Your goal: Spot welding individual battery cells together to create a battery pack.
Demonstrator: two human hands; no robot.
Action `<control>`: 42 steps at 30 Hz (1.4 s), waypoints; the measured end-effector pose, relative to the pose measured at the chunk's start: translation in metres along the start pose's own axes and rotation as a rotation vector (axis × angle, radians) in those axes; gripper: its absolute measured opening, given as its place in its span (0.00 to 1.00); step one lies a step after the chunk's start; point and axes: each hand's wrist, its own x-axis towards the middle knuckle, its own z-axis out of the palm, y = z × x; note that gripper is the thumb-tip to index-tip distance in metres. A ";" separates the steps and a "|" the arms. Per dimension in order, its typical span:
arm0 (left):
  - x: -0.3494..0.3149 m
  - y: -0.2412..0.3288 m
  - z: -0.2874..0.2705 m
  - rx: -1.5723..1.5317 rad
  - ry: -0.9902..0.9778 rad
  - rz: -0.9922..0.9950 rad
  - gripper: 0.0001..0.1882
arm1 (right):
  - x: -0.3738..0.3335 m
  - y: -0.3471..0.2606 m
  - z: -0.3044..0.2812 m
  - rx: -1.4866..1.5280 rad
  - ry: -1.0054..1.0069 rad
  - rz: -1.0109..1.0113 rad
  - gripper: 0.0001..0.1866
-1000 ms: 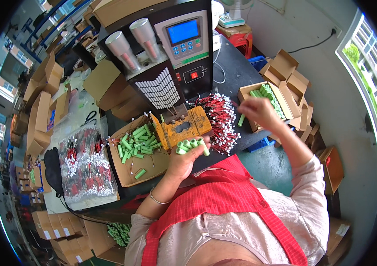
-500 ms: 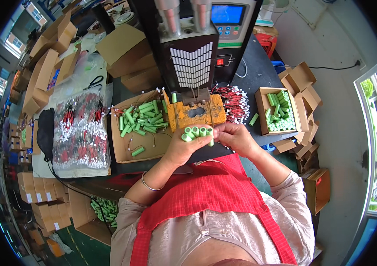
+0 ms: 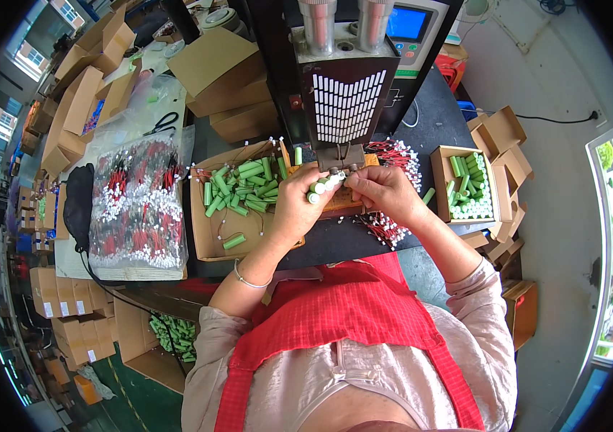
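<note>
My left hand (image 3: 296, 200) is closed around several green cylindrical battery cells (image 3: 316, 189), their pale ends turned toward me. It holds them under the electrode tips (image 3: 341, 157) of a black spot-welding machine (image 3: 346, 63). Thumb and fingers of my right hand (image 3: 387, 193) are pinched together at the rightmost cell, beside the electrodes. Whatever small thing they pinch is too small to make out. Beneath both hands, a worn yellow block (image 3: 372, 160) is mostly covered.
Left of my hands is a cardboard tray (image 3: 202, 243) of loose green cells. Red wire leads with white connectors (image 3: 411, 162) are piled at right, near a box (image 3: 444, 209) of cells. Bagged leads (image 3: 133, 209) and scissors (image 3: 164, 124) lie far left.
Both hands have moved forward, bringing the cells from in front of the yellow block to under the electrodes. The view has shifted, and more red leads now show beside the block.
</note>
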 end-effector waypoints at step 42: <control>-0.014 0.013 -0.027 -1.217 0.016 -0.815 0.15 | -0.042 0.009 -0.011 -0.510 -0.170 -0.536 0.06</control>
